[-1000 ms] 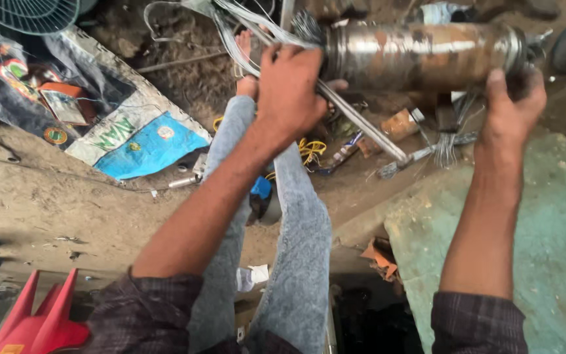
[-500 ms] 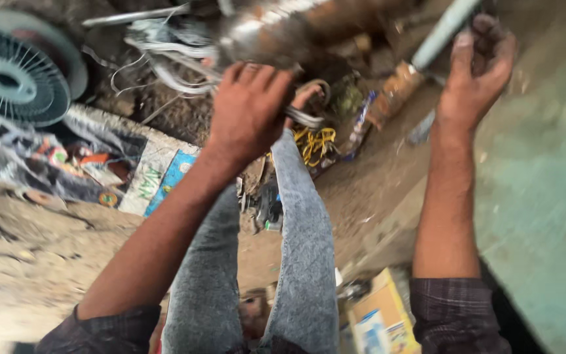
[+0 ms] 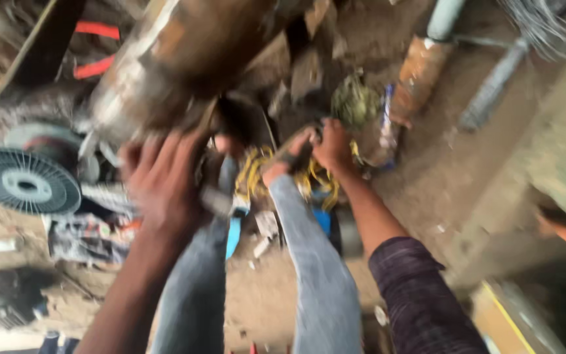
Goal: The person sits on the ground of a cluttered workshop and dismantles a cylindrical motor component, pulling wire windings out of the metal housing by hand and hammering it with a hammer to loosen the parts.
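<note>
A big rusty metal cylinder (image 3: pixel 185 59) lies tilted across the upper left, blurred by motion. My left hand (image 3: pixel 165 187) reaches up to its lower end with fingers spread against it; whether it grips is unclear. My right hand (image 3: pixel 332 145) is down by my foot, curled around a small dark object (image 3: pixel 301 157) next to a tangle of yellow wires (image 3: pixel 253 174). My legs in grey jeans (image 3: pixel 309 262) stretch out between my arms.
A round ribbed fan cover (image 3: pixel 24 182) lies at the left on the dirt floor. A rusty tube (image 3: pixel 419 72) with a grey pipe (image 3: pixel 443 16) sits at the upper right. A greenish slab (image 3: pixel 558 151) fills the right side, and a yellow box (image 3: pixel 500 314) is at the bottom right.
The view swung and the cylinder now tilts at the upper left. My right hand left the cylinder's end and dropped to the dark object by my foot. My left hand slid to the cylinder's lower end.
</note>
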Available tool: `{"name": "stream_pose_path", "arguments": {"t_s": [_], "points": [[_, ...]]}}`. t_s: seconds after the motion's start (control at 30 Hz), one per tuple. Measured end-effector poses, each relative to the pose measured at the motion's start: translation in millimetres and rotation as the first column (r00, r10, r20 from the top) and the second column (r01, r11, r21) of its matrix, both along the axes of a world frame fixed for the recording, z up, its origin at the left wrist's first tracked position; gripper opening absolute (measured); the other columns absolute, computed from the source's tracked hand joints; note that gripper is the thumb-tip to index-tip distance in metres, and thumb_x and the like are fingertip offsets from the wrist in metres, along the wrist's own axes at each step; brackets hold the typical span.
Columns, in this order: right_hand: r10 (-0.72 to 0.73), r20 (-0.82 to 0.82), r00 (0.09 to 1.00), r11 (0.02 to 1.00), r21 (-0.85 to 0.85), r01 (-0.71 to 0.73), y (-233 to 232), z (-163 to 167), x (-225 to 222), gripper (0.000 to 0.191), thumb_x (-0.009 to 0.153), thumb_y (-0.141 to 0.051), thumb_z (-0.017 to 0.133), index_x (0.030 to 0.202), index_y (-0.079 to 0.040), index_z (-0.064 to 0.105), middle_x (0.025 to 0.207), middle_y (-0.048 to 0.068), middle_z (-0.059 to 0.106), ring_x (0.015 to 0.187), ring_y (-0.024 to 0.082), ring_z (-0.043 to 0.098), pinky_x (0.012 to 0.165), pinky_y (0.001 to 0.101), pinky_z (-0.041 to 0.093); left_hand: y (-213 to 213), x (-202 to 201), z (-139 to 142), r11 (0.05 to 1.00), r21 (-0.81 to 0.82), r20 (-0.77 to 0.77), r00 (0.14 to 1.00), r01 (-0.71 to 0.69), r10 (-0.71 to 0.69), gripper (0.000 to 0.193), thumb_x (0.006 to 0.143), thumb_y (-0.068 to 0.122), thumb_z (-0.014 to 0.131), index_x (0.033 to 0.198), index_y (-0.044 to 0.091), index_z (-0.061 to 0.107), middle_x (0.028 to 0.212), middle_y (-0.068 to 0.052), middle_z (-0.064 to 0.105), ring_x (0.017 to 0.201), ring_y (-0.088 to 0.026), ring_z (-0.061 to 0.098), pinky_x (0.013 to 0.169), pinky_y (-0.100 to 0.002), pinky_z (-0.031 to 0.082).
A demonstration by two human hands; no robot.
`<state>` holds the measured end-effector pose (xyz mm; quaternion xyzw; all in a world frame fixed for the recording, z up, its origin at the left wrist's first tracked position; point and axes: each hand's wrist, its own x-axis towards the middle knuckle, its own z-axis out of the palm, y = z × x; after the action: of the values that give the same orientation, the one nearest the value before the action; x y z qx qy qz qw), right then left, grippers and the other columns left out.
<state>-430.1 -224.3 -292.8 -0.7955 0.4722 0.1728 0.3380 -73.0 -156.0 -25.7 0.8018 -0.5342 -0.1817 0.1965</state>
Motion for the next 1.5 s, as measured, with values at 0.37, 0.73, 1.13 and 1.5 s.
{"name": "stream_pose_path", "arguments": {"t_s": [0.37, 0.73, 1.13, 1.5], "points": [[0.216, 0.041, 0.976, 0.957, -0.206, -0.203, 56.0, -164.5, -12.6, 0.069, 0.064, -0.036, 0.069, 0.124, -0.003, 0.063, 0.101, 0.024, 0.07, 0.097, 0.046, 0.066, 0.084, 0.0603, 0.052, 45.9, -18.4, -21.4, 0.926, 0.001, -0.34, 0.871, -0.378, 0.356, 0.027, 0.115, 0.027, 0.055, 0.13, 0.005, 0.06, 0.116, -0.008, 0.07, 0.094, -0.018, 0.071, 0.087, -0.03, 0.054], [-0.158, 0.164, 0.974, 0.961, 0.25, 0.114, -56.5, 178.1, 46.9, 0.052, 0.097, -0.04, 0.073, 0.123, 0.005, 0.063, 0.109, 0.018, 0.071, 0.102, 0.028, 0.068, 0.082, 0.0446, 0.052, 15.8, 13.3, -0.2, 0.977, -0.016, -0.204, 0.957, -0.213, 0.205, 0.066, 0.085, 0.058, 0.078, 0.132, 0.014, 0.064, 0.143, -0.013, 0.058, 0.131, -0.037, 0.052, 0.11, -0.059, 0.034], [-0.619, 0.263, 0.74, 0.726, 0.55, 0.412, -117.4, 434.7, 215.2, 0.027, 0.105, -0.023, 0.068, 0.09, -0.011, 0.05, 0.068, -0.001, 0.048, 0.052, 0.011, 0.045, 0.045, 0.0284, 0.038, -14.4, 53.6, -5.8, 0.923, 0.048, -0.353, 0.858, -0.381, 0.372, 0.049, 0.105, 0.025, 0.06, 0.147, 0.002, 0.05, 0.143, -0.018, 0.058, 0.139, -0.038, 0.051, 0.121, -0.047, 0.036], [-0.329, 0.131, 0.935, 0.825, 0.521, 0.217, -124.1, 406.0, 254.5, 0.029, 0.101, -0.033, 0.069, 0.09, -0.011, 0.056, 0.067, -0.002, 0.053, 0.05, 0.01, 0.05, 0.043, 0.0274, 0.039, -35.6, 48.5, -15.4, 0.871, 0.004, -0.191, 0.854, -0.492, 0.484, 0.049, 0.099, 0.026, 0.068, 0.14, 0.002, 0.055, 0.144, -0.018, 0.058, 0.137, -0.032, 0.052, 0.113, -0.044, 0.04]]}}
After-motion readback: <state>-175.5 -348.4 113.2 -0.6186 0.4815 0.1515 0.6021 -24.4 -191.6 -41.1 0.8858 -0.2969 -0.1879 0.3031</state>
